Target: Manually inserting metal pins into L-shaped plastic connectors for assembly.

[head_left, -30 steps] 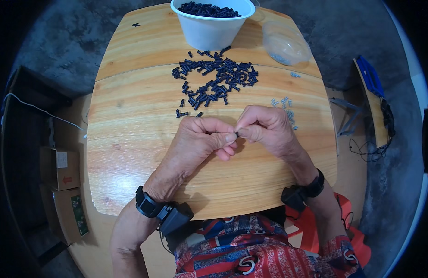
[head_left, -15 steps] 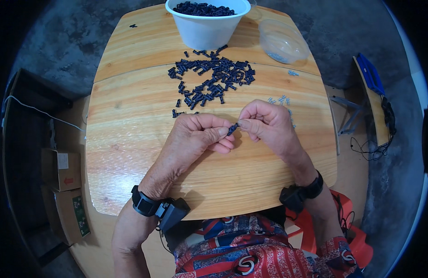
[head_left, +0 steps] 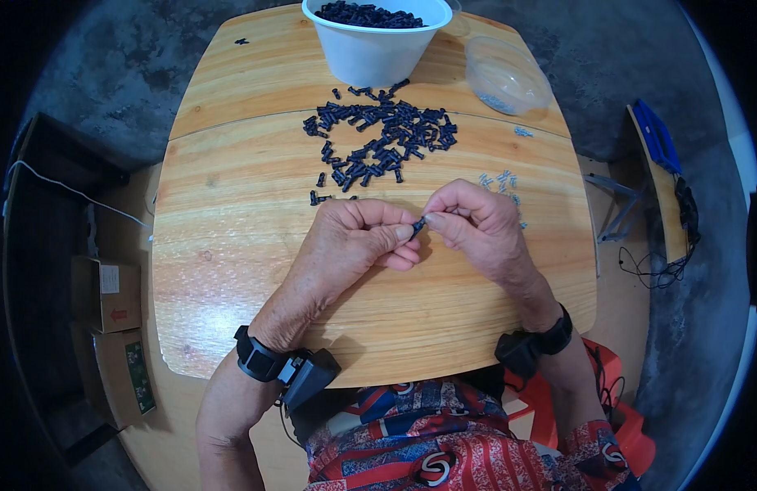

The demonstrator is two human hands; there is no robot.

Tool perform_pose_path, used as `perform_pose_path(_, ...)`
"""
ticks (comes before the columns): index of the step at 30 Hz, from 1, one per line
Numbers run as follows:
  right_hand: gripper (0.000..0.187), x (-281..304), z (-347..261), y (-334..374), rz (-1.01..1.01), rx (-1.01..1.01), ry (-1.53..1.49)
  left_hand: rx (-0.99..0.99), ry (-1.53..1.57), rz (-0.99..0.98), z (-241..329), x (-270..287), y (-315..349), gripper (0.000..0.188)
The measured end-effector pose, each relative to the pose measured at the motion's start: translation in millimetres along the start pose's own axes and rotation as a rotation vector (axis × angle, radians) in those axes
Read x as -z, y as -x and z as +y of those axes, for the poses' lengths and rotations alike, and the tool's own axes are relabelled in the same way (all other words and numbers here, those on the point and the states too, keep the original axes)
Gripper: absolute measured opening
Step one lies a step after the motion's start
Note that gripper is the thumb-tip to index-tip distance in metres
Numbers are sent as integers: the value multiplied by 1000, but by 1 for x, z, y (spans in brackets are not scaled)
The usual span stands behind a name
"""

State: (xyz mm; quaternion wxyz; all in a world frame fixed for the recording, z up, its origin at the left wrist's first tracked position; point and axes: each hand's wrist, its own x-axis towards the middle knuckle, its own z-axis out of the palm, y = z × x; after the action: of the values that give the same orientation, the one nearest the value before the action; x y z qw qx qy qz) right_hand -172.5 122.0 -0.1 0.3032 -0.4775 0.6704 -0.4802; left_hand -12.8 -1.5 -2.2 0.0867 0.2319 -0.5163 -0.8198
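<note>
My left hand (head_left: pixel 344 245) pinches a small black plastic part (head_left: pixel 418 227) between thumb and forefinger, above the near half of the table. Thumb and forefinger of my right hand (head_left: pixel 479 231) are closed at the upper end of that part. Whatever lies between those right fingertips is too small to make out. Just beyond the hands spreads a loose pile of similar black parts (head_left: pixel 384 139), stubby and cylindrical with wider ends. Small silvery pieces that look like screws (head_left: pixel 501 180) lie scattered past my right hand.
A white tub (head_left: pixel 374 51) full of black parts stands at the far edge of the wooden table (head_left: pixel 231 245). To its right is a clear plastic bowl (head_left: pixel 509 78) with some silvery pieces inside. Cardboard boxes (head_left: pixel 108 295) are stacked on the floor at left.
Both hands stay together over nearly the same spot. The black part has turned slightly, and less of it shows between the fingers. The whole view has shifted a little.
</note>
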Motion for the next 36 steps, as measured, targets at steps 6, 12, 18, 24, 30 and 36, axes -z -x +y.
perform_pose_path(6,7,-2,-3,0,7,41,59,-6,-29,-19,-1,1,-1,17)
perform_pose_path(12,12,-3,-3,1,73,396,340,-18,10,-5,-4,-1,-1,15)
perform_pose_path(18,27,-8,-18,7,117,656,713,-53,6,48,-9,-2,-1,14)
perform_pose_path(24,29,-16,-14,6,182,705,897,-89,-129,75,-7,-2,-1,12)
perform_pose_path(30,23,-15,-12,6,179,696,876,-96,-96,76,-7,-4,0,14)
perform_pose_path(36,20,-10,-6,7,184,716,840,-83,-121,-35,-8,-2,0,18)
